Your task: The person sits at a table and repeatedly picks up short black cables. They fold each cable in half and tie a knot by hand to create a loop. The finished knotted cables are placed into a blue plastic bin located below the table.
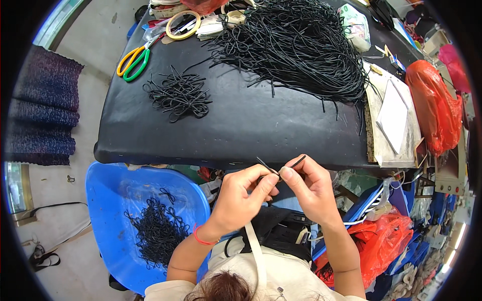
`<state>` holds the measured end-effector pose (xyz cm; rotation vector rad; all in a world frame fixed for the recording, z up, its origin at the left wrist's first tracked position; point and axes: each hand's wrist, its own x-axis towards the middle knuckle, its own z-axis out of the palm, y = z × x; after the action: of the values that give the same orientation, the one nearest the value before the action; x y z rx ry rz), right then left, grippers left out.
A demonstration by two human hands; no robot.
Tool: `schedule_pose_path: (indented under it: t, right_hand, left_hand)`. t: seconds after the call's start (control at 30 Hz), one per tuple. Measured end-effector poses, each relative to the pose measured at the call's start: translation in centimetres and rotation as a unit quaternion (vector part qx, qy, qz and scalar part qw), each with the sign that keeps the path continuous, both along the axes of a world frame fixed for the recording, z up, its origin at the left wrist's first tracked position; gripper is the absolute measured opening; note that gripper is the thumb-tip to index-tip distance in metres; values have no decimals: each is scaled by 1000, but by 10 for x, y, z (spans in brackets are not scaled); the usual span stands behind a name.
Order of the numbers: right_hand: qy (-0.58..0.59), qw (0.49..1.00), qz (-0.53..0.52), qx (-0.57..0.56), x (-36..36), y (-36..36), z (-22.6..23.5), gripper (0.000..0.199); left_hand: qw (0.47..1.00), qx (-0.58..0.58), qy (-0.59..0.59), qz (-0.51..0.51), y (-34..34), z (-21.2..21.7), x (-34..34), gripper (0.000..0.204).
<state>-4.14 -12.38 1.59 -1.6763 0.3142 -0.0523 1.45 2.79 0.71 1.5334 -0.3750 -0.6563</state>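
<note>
Close together at the table's front edge, both hands pinch a short black cord (267, 167). My left hand (242, 193) grips it between thumb and fingers, with one end sticking up. In my right hand (312, 189), thumb and forefinger press on the cord near its other end (299, 161). The middle of the cord is hidden by the fingertips. A small pile of looped black cords (179, 94) lies on the table to the left. Farther back spreads a large heap of loose black cords (296, 50).
On the black-covered table (241, 130) lie scissors (134, 62) with yellow and green handles and a tape roll (183, 25). A board (396, 120) with white paper is at right. A blue tub (113, 200) holding looped cords stands lower left. Red bags (434, 108) hang at right.
</note>
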Motion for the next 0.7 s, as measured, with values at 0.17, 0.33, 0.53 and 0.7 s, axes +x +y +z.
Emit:
schedule_pose_path:
  t: [0.17,0.33,0.53,0.7]
  right_hand:
    - [-78,968,-36,-236,-1,16,-1,11]
    - [-31,988,-38,-146,-14,19,-10,17]
    - [-36,994,-59,-90,-19,27,-7,20]
    - [-33,992,-120,29,-19,20,-15,19]
  left_hand:
    - [895,146,-421,18,-10,-2,-5,10]
    - [934,63,-291,-197,7,2,32,10]
    - [977,5,44,-208,9,-5,38,17]
    - [992,33,-37,-112,-1,6,23,14]
